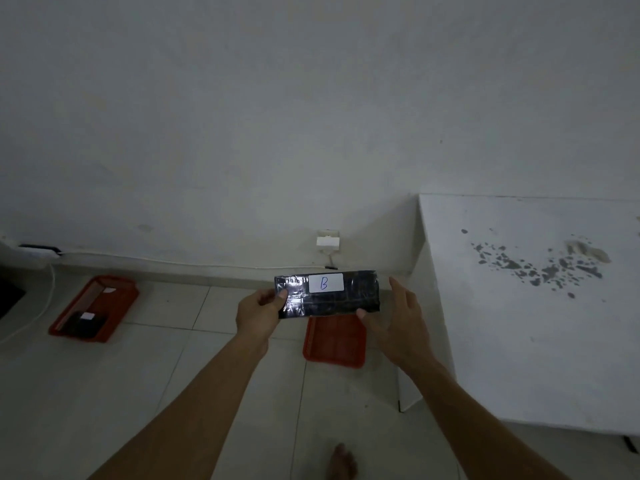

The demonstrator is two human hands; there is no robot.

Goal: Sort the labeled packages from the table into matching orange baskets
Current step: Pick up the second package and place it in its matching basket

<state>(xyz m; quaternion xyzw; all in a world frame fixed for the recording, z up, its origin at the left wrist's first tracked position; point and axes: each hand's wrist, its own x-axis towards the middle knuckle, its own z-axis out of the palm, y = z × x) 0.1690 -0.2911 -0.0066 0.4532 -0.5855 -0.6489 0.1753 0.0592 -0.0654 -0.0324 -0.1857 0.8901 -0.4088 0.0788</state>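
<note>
Pale tiled floor (166, 368) underfoot, grubby white wall (242, 116) behind. White, paint-flecked surface (519, 341) at right, bare of packages in the part shown.

Two orange plastic baskets on the floor: a far orange basket (93, 308) near the wall at left, already holding a dark wrapped package (85, 323) with a pale label too small to read; a near orange basket (334, 341) just off the surface's left edge, empty as far as can be seen, its far end hidden.

Long black film-wrapped package (327, 294) held level in the air, white label marked "B" (325, 283) facing up, directly above the far end of the near orange basket.

Left hand (258, 313) clamped on the package's left end, thumb over the top. Right hand (398, 317) spread wide at the right end, thumb tip touching the lower edge, fingers apart and off the wrap. Bare foot (341, 462) at the bottom edge.

Step in hand, by judgement: label read, basket being chosen. No markings legible on either basket, so the match cannot be confirmed here. Next move likely: lower straight down into the near basket, long side aligned with the basket's length.
</note>
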